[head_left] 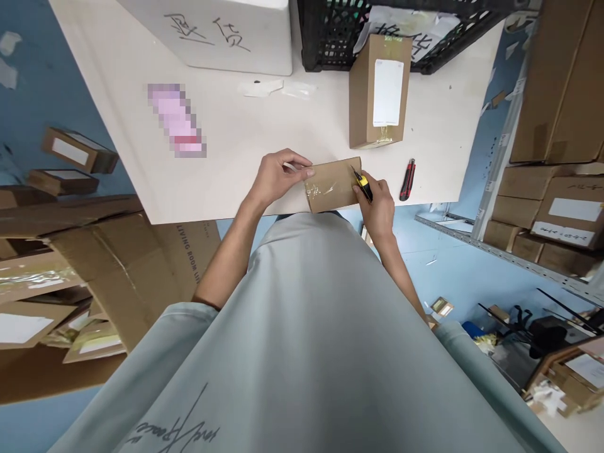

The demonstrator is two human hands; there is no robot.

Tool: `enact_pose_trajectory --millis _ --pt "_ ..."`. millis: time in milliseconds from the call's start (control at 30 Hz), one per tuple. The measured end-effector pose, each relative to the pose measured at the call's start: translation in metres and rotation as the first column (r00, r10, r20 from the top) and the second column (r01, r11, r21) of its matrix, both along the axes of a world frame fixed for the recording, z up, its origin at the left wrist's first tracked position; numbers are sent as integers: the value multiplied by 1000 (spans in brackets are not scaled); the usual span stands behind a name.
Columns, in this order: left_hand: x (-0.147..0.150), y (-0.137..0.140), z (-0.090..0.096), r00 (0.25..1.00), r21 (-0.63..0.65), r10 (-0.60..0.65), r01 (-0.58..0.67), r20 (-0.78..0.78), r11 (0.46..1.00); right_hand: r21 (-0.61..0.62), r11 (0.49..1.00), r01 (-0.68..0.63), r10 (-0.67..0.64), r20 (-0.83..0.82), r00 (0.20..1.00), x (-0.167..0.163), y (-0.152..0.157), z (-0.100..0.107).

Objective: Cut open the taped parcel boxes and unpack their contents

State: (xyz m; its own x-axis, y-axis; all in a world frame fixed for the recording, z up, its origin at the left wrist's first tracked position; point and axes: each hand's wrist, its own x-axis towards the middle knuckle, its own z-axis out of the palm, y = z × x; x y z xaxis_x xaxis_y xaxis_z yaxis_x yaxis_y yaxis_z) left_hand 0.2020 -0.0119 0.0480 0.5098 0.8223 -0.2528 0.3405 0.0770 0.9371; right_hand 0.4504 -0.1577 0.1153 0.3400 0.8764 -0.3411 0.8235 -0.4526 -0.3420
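Observation:
A small brown cardboard box [333,184] with clear tape on its top lies at the table's front edge, close to my body. My left hand [279,176] is closed on the box's left end, thumb and fingers at its upper corner. In my right hand [377,204] is a yellow and black utility knife [363,184], its blade tip against the right end of the box. A red and black utility knife [408,180] lies on the table to the right of that hand. Beyond the small box stands a taller cardboard box [361,100] with a white label.
A white foam box [236,38] with handwriting and a black plastic crate [330,38] stand at the table's back. A blurred pink item [177,119] lies on the left. Large cartons [104,264] are at lower left; metal shelving [500,145] with boxes is on the right.

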Motion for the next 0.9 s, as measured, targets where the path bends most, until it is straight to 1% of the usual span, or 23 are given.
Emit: enact_pose_trajectory --millis 67,100,167,233,267,333,500,633,767,900 --pt "1 4 -1 999 -15 -29 29 16 999 -7 1000 -9 10 26 1000 -6 -3 12" --pt "1 6 -2 999 -19 -40 41 22 999 -14 1000 -16 16 14 1000 -12 -5 19" --pt "1 10 -3 997 -21 -64 65 32 998 -40 999 -18 14 -93 996 -26 -8 31" --pt "1 14 -3 996 -18 -86 86 37 996 -101 995 -15 -13 -269 963 -43 -8 38" --pt "1 15 -3 995 -17 -94 95 37 995 -134 991 -19 -27 -339 940 -51 -7 39" --pt "1 18 -3 993 -15 -109 109 36 994 -172 985 -34 -37 -392 919 -67 -4 38" --pt "2 22 -9 990 -4 -132 132 41 991 -156 987 -34 -18 -318 948 -88 5 30" --pt "2 23 -14 988 7 -139 139 74 990 -156 988 -10 -41 -323 946 -94 4 29" --pt "2 22 -13 986 12 -145 144 77 989 -173 985 4 -57 -302 952 -97 1 31" --pt "1 22 -13 984 19 -154 153 92 988 -152 988 26 -71 -299 952 -99 0 31"
